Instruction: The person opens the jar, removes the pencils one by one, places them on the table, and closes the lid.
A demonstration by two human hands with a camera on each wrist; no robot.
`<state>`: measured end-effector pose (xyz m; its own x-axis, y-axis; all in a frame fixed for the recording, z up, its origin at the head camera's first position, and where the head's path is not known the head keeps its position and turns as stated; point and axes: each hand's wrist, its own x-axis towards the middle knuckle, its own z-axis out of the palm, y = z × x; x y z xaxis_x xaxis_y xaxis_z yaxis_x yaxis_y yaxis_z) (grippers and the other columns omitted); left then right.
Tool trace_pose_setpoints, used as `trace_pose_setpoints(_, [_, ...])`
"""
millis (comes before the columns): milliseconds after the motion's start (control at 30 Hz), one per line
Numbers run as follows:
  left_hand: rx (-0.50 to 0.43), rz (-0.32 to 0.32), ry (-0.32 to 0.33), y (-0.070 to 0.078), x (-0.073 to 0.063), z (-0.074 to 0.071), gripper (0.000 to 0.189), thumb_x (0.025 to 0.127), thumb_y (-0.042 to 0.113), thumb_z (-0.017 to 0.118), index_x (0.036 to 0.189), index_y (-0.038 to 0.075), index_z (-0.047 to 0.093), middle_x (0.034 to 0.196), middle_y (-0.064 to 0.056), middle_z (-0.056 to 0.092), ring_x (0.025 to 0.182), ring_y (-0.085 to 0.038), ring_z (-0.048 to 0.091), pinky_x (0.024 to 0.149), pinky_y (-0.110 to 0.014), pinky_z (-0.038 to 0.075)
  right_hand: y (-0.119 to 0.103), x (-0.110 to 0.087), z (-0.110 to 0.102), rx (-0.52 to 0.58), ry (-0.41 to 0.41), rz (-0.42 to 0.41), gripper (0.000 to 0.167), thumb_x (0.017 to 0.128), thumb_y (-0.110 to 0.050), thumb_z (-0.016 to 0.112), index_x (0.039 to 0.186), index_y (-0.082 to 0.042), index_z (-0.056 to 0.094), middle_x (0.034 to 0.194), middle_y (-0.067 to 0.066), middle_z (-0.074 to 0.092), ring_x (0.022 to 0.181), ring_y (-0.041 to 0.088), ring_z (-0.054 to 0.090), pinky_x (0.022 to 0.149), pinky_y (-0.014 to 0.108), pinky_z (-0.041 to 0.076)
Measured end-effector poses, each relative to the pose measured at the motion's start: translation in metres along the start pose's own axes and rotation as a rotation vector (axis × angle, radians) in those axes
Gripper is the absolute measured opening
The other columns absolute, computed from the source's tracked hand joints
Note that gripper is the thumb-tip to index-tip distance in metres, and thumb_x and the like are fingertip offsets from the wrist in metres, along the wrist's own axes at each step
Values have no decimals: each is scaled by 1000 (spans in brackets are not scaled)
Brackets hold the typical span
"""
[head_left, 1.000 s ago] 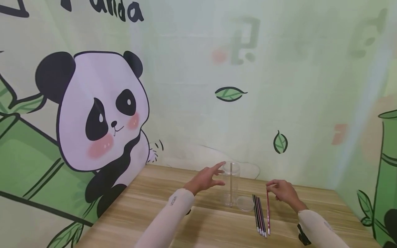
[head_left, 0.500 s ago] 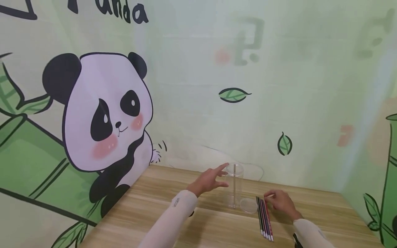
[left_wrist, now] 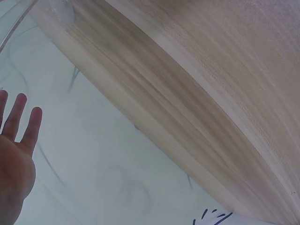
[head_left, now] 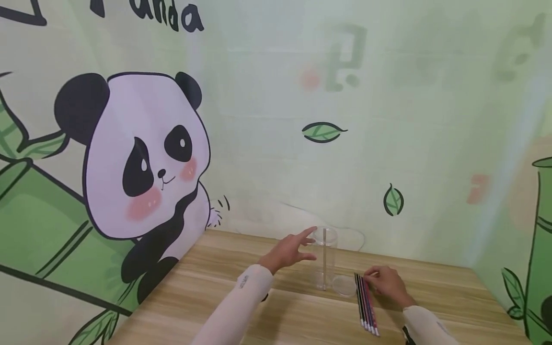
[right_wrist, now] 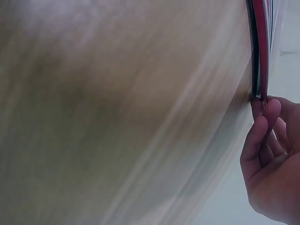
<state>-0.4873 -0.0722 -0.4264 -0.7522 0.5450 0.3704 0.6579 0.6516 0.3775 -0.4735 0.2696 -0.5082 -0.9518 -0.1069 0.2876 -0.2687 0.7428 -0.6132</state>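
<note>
A clear plastic cylinder (head_left: 330, 262) stands upright on the table, with a thin pencil-like stick (head_left: 325, 258) upright in it. My left hand (head_left: 288, 251) is at its left side, thumb and forefinger spread apart, forefinger tip by the rim; whether it touches cannot be told. In the left wrist view that hand's fingers (left_wrist: 33, 126) look straight. Several dark pencils (head_left: 361, 304) lie side by side, white ends toward me. My right hand (head_left: 389, 283) pinches the far end of a red pencil (right_wrist: 261, 37) at the right of this row.
A round clear lid (head_left: 344, 286) lies flat between the cylinder and the pencils. The wooden table (head_left: 302, 321) meets a panda-printed wall cloth (head_left: 258, 158) at the back. A thin cord (head_left: 363, 237) shows along the cloth behind the cylinder.
My right hand has brought the red pencil leftward and down from apart to lie against the row of dark pencils. The left hand stays by the cylinder.
</note>
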Motion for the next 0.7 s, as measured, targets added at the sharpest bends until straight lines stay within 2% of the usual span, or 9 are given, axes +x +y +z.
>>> trace_pose_setpoints(200, [-5,-18,-14,-4,-4,-1,87,93,40,77,164,22,30,141,2,66,131,-22,61,113,-44,46,-3,2,5,-40,4,30,13,91,-18,76,98,-7,78,73,-2,71,48,12,57,47,26,41])
trace_pose_setpoints(333, [-7,-38,-15,-3,-3,-1,87,93,40,77,164,23,30,142,3,65,132,-22,61,113,-44,45,-4,1,4,-40,-2,29,15,92,-18,75,98,-5,78,73,-2,70,49,12,57,48,25,41])
trace_pose_setpoints(533, [11,-27,-16,-2,-3,0,87,94,40,77,164,20,30,141,2,66,133,-25,60,113,-46,44,-4,-2,2,-46,1,42,14,92,-18,76,96,-5,77,74,-2,71,49,13,58,48,25,42])
trace_pose_setpoints(700, [4,-25,-17,-2,-3,-1,86,94,38,77,164,18,30,141,1,65,133,-25,60,114,-46,44,-3,-4,1,-56,6,46,16,93,-20,75,98,-5,77,66,-3,65,48,13,56,48,26,39])
